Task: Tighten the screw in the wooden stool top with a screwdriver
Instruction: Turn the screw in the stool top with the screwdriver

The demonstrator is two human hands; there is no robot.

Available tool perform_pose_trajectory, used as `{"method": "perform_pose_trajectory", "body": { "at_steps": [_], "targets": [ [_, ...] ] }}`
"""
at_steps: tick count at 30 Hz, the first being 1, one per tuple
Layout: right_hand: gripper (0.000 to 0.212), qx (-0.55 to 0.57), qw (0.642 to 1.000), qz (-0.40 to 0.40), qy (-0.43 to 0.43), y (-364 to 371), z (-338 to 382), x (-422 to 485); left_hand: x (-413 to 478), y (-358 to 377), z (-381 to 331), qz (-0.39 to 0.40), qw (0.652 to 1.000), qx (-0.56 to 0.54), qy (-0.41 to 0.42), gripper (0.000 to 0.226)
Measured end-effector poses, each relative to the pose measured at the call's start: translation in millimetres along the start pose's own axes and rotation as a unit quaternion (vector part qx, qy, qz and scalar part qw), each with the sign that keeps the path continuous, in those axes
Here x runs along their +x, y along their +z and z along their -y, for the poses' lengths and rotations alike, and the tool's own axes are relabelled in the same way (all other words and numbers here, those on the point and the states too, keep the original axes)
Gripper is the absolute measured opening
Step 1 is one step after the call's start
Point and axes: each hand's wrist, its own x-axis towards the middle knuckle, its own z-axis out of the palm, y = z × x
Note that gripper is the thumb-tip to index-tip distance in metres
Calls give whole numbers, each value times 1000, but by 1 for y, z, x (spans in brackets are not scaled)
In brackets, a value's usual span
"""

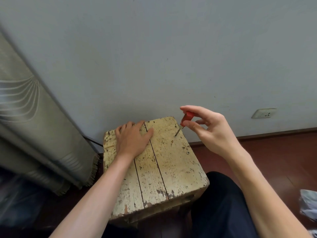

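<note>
- The left hand, flat with fingers straight, steadies the stool top at far left.
- The right hand pinches the red screwdriver, tip on the screw near the far right edge.
- The shaft leans; squaring it and bearing down should prevent slipping.

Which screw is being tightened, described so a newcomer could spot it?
On the yellow wooden stool top by the wall, follow the right-hand plank to its far end. The screw sits near the right edge. Unlike the two nearer screws, it has the red-handled screwdriver standing on it.
</note>
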Motion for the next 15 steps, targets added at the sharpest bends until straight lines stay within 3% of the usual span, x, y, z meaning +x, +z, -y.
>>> {"method": "perform_pose_trajectory", "body": {
  "at_steps": [5, 11, 15],
  "targets": [
    [34, 43, 998, -29, 41, 2, 2, 3, 0, 0, 1, -2, 1000, 0, 0, 73],
    [33, -9, 990, -130, 48, 15, 1, 6, -1, 0, -1, 1, 1000, 5, -2, 74],
    [30, -59, 990, -124, 7, 11, -5, 1, -1, -1, 0, -1, 1000, 5, -3, 74]
  ]
}}
